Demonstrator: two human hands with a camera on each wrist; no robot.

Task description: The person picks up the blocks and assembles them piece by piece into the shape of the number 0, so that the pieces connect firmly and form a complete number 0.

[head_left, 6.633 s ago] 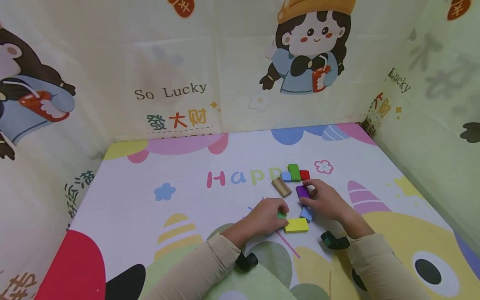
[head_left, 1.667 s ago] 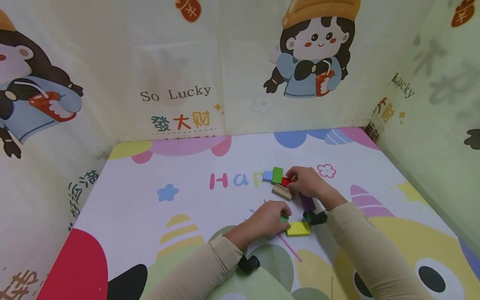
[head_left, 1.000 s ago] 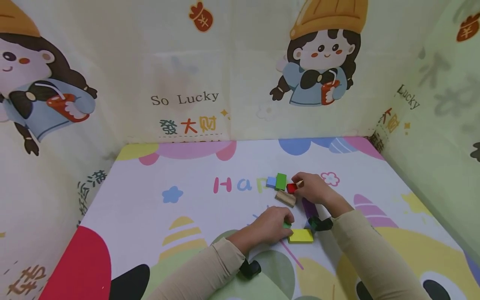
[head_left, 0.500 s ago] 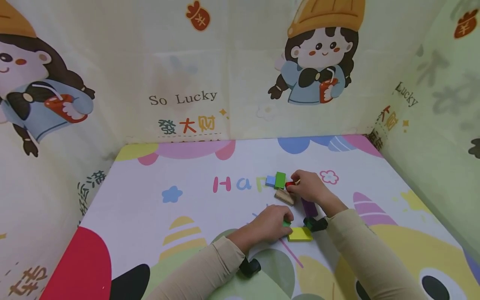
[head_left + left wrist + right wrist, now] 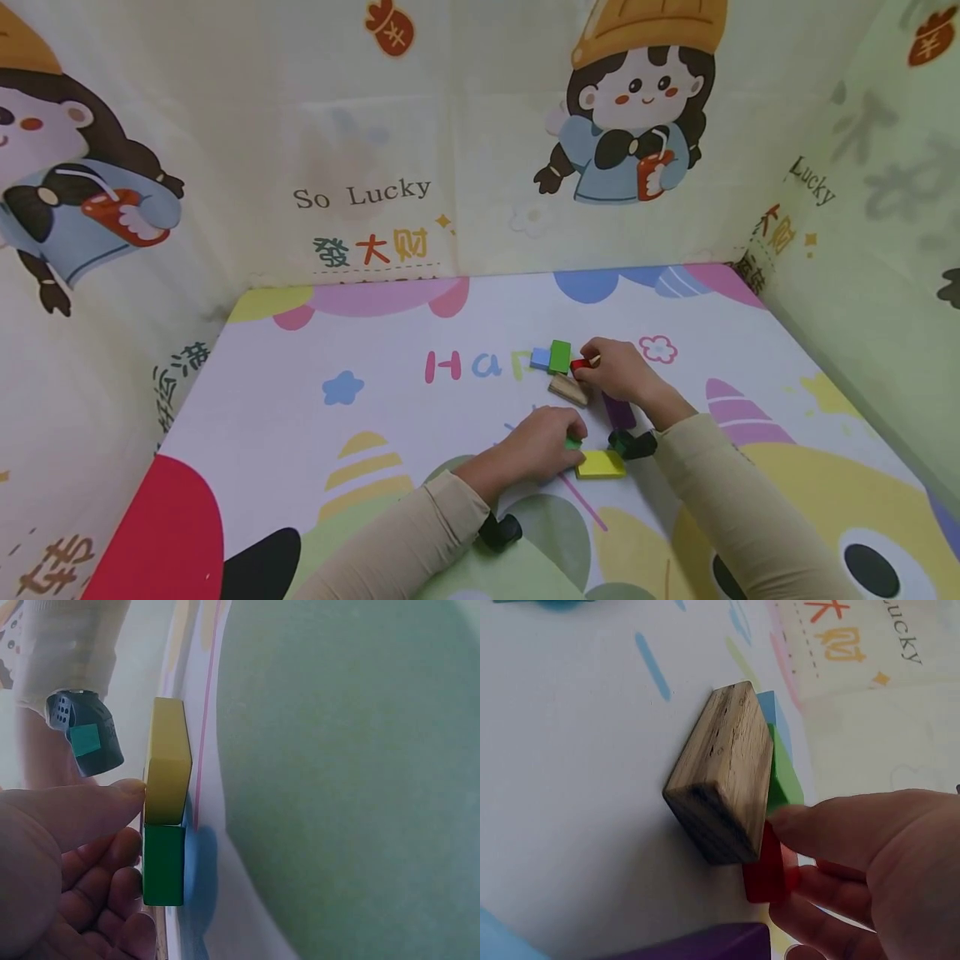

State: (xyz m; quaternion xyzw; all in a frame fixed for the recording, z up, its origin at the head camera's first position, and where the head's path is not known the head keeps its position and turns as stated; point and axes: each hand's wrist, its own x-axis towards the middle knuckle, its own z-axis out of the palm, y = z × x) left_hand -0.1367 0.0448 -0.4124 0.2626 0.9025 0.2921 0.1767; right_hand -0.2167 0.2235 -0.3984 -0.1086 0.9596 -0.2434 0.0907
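- One table (image 5: 390, 342) holds the blocks; I can tell seven of them plainly, all in from its right edge.
- One red block (image 5: 579, 367) is toward the back edge. The right hand (image 5: 624, 371) pinches it between thumb and fingers.
- Two blocks are green. The big green block (image 5: 560, 357) is just left of the red one, near the back edge. The little green block (image 5: 163, 866) is farther from that edge, by the left hand (image 5: 542, 440).
- The left hand has its fingers bent at the little green block, and its thumb touches the one yellow block (image 5: 600, 465). I cannot tell if it grips or only rests there.
- The yellow block lies flat, end to end with the little green one. It is the farthest from the back edge.
- One light blue block (image 5: 540, 358) touches the big green one on its left.
- One wooden block (image 5: 568, 390) sits slanted in front of the big green and red ones.
- One purple block (image 5: 619, 412) is nearest the right edge, under the right arm.
- One pale blue shape (image 5: 502, 937) peeks into the right wrist view, too cut off to name.
- Two tan sleeves (image 5: 397, 542) and two small dark gadgets (image 5: 500, 532), one on each wrist.
- Two cartoon girls (image 5: 637, 125) on the cloth walls, one partly cut off.
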